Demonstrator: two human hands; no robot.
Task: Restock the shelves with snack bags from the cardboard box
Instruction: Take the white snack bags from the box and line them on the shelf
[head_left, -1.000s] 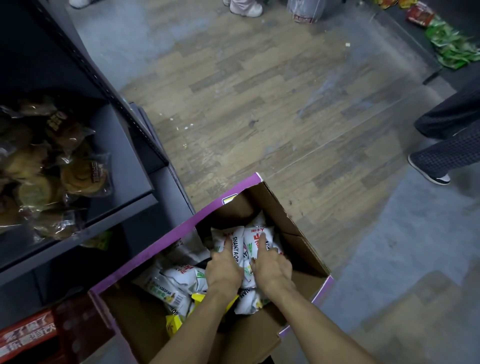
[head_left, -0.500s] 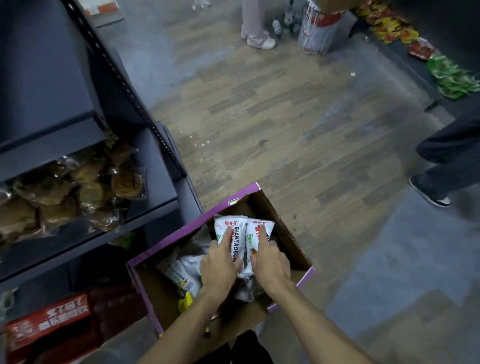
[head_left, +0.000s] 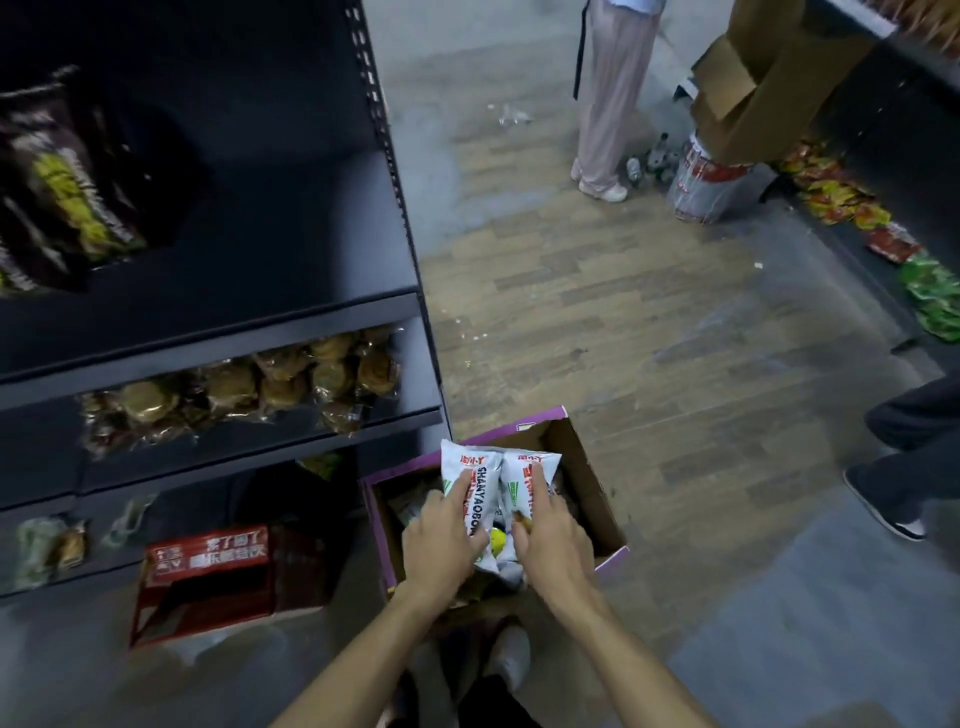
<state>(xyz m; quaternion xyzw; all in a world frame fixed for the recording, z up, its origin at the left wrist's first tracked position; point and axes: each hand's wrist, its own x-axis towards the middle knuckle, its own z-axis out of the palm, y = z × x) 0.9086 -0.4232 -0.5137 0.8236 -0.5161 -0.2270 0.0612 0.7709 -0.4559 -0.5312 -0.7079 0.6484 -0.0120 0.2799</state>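
An open cardboard box (head_left: 587, 467) with a purple rim stands on the floor beside the dark shelf unit (head_left: 291, 312). Above it I hold a bunch of white snack bags (head_left: 462, 462) with red and green print between both hands. My left hand (head_left: 441, 540) grips the left bags, its fingers lying up along them. My right hand (head_left: 550, 540) grips the right bags (head_left: 540, 462) the same way. More bags lie in the box below, mostly hidden by my hands.
Clear-wrapped pastries (head_left: 249, 389) fill the middle shelf and dark bags (head_left: 57, 197) sit on the upper one. A red box (head_left: 208, 577) lies at the shelf's foot. One person stands in the aisle (head_left: 608, 98), another's legs (head_left: 914, 452) at the right. Snack packs (head_left: 930, 291) line the opposite shelf base.
Both hands have lifted the bunch of white bags up out of the box. My view has tilted up, showing more of the shelves and the aisle.
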